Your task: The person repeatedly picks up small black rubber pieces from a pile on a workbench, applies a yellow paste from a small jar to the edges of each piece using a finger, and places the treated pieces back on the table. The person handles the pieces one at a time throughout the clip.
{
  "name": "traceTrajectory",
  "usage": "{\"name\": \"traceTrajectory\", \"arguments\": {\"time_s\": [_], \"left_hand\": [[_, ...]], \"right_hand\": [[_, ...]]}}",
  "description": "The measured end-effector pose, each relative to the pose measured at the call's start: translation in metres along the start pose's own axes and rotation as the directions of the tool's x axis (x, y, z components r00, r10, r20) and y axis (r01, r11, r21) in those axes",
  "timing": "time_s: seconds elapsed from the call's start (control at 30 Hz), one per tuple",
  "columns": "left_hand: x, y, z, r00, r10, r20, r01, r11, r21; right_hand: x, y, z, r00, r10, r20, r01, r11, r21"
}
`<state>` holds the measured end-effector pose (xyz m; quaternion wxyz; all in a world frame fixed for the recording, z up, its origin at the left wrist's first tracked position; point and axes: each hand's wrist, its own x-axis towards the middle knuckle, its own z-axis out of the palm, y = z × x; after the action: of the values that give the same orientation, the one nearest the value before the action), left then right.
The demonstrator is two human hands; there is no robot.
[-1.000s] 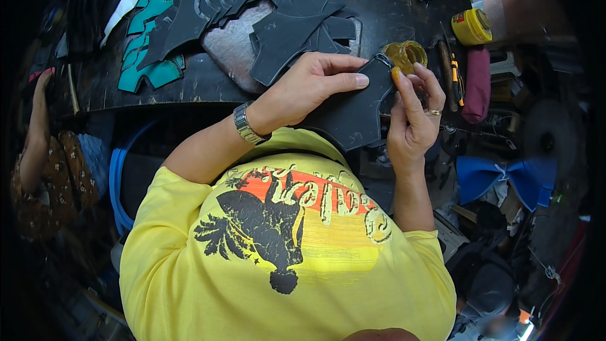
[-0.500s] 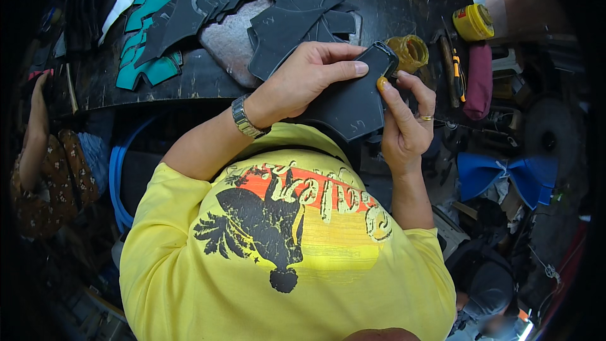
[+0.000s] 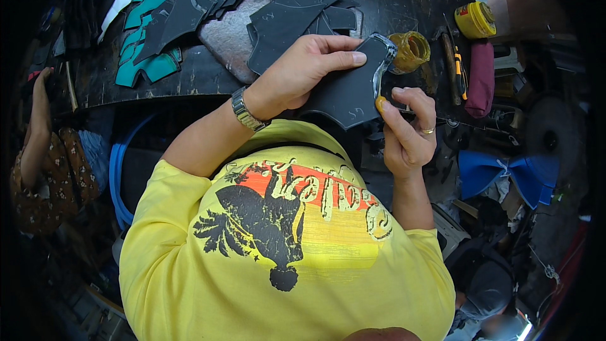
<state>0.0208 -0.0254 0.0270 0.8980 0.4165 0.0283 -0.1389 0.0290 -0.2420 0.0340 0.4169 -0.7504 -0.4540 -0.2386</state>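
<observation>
My left hand (image 3: 303, 72), a metal watch on its wrist, grips a flat dark cut piece (image 3: 350, 91) and holds it over the front edge of the dark workbench (image 3: 189, 79). The piece's upper right edge shines wet. My right hand (image 3: 407, 126) wears a ring. Its index fingertip is coated in yellow glue and touches the lower right edge of the piece, while the other fingers are loosely curled. An open jar of amber glue (image 3: 410, 50) stands just beyond the piece.
Overlapping dark cut pieces (image 3: 284, 19) and teal ones (image 3: 148, 38) lie on the bench. A yellow tin (image 3: 475, 20), hand tools (image 3: 456, 66) and a maroon pouch (image 3: 481, 79) are at the right. Blue fabric (image 3: 505, 173) lies lower right. Another person's arm (image 3: 38, 126) is at far left.
My left hand has turned and lifted the dark piece toward the jar. My right index finger has slid from the top corner down its right edge, leaving a wet line.
</observation>
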Motion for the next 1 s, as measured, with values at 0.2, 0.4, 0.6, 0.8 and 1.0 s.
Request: {"name": "traceTrajectory", "arguments": {"time_s": [0.2,0.4,0.6,0.8,1.0], "left_hand": [[0.007,0.004,-0.006,0.994,0.092,-0.063,-0.090,0.995,0.032],[0.010,0.000,0.004,0.971,0.223,-0.085,-0.213,0.971,0.105],[0.006,0.000,0.021,0.972,0.229,0.057,-0.236,0.926,0.295],[0.023,0.023,0.021,0.973,0.142,0.184,-0.220,0.815,0.536],[0.125,0.075,0.013,0.958,0.278,0.074,-0.268,0.772,0.576]], "right_hand": [[-0.010,0.000,0.002,0.985,-0.014,-0.172,0.036,0.991,0.126],[-0.011,-0.009,0.008,0.936,0.347,0.058,-0.338,0.842,0.421],[0.006,-0.023,0.010,0.753,0.654,0.074,-0.543,0.554,0.631],[0.021,-0.003,-0.016,0.733,0.676,0.074,-0.548,0.523,0.653],[0.004,0.052,-0.033,0.746,0.640,-0.187,-0.486,0.713,0.505]]}}
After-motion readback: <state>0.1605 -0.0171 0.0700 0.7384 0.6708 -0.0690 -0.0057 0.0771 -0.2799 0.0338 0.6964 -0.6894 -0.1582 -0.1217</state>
